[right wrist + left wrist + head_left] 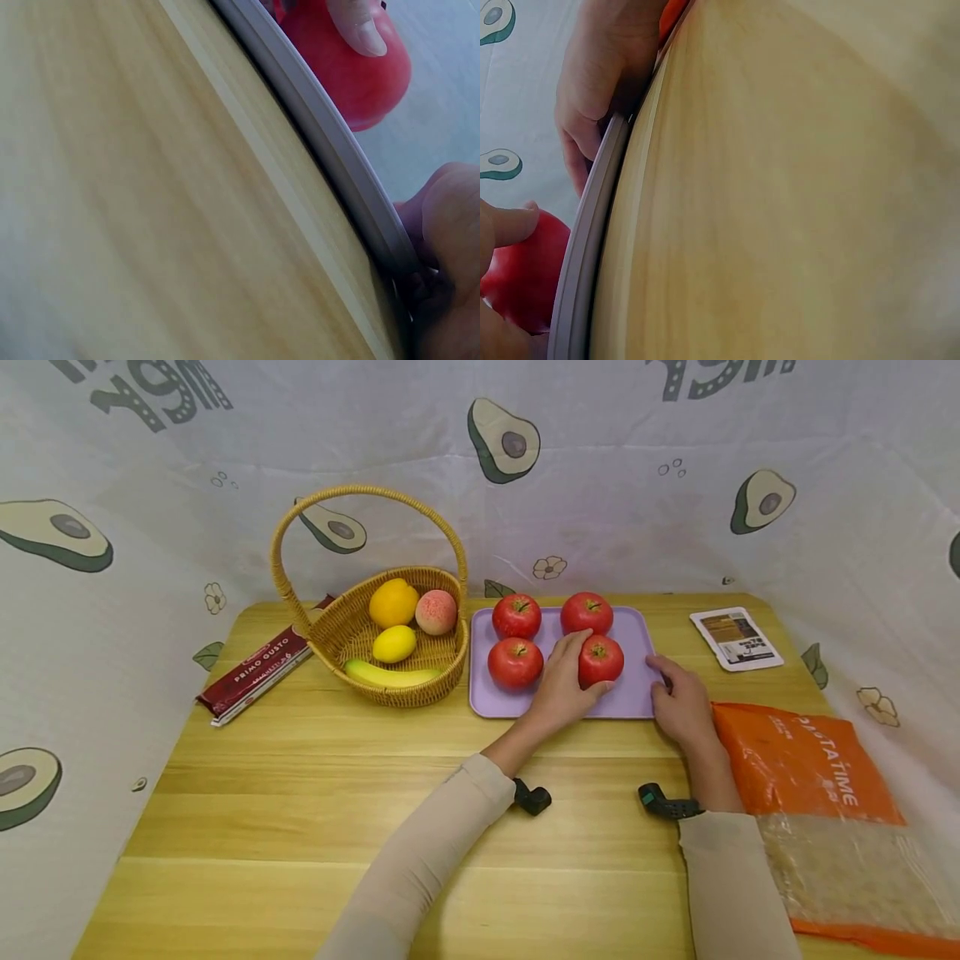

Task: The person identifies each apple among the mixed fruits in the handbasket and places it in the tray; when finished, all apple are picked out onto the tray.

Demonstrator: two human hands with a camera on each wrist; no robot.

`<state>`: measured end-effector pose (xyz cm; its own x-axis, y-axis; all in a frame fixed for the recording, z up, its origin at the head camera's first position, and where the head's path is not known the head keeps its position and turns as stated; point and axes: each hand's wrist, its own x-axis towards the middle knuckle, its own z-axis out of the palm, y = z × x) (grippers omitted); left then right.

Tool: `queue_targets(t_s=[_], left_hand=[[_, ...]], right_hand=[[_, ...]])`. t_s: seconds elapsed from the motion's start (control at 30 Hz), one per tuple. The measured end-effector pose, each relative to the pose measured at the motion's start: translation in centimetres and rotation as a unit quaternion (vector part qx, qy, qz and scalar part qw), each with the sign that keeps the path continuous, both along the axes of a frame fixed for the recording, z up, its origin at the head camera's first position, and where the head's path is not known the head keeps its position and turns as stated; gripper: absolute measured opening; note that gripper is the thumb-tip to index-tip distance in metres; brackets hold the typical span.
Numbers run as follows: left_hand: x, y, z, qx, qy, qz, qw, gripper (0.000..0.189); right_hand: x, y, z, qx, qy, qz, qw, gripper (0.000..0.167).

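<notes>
A light purple tray point(633, 643) lies at the back of the wooden table with several red apples on it. My left hand point(561, 683) curls round the front right apple point(602, 662), its thumb on the near side. In the left wrist view, part of that apple point(526, 274) shows between thumb and fingers. Beside this hand sits the front left apple point(515, 663); behind are a back left apple point(517, 616) and a back right apple point(587, 612). My right hand point(684, 702) grips the tray's right edge near its front corner, its lower fingers partly hidden.
Left of the tray stands a wicker basket point(420, 695) holding a peach point(436, 612), a lemon point(394, 644), a banana point(390, 675) and an orange-yellow fruit point(393, 602). A dark red spaghetti packet point(255, 672) lies behind it. A small white packet point(737, 638) and an orange pasta bag point(817, 768) lie right.
</notes>
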<state>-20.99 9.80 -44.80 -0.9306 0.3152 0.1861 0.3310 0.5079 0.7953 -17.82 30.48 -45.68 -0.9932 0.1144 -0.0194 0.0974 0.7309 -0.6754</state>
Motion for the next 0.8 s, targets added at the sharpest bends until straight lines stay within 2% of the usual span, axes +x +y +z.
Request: queue_targets(t_s=[0.1,0.33,0.47,0.63,0.8], left_hand=[[0.1,-0.1,-0.1,0.001,0.001,-0.005,1.0,0.084],[0.8,-1.3,0.4,0.002,-0.014,-0.034,0.9993,0.103],[1.6,-2.5,1.0,0.013,-0.014,-0.045,0.9988,0.1],[2.6,-5.0,2.4,0.02,-0.016,-0.068,0.9974,0.089],[3.0,-8.9,4.1,0.017,-0.012,-0.074,0.997,0.079]], right_hand=[[0.0,0.0,-0.2,0.001,-0.003,0.001,1.0,0.051],[-0.1,0.0,-0.2,0.001,0.002,0.002,1.0,0.05],[-0.2,0.1,-0.1,0.002,0.011,0.006,0.9999,0.05],[-0.1,0.1,-0.2,-0.003,0.002,0.008,1.0,0.051],[0.0,0.2,-0.1,-0.01,0.002,0.008,0.9999,0.052]])
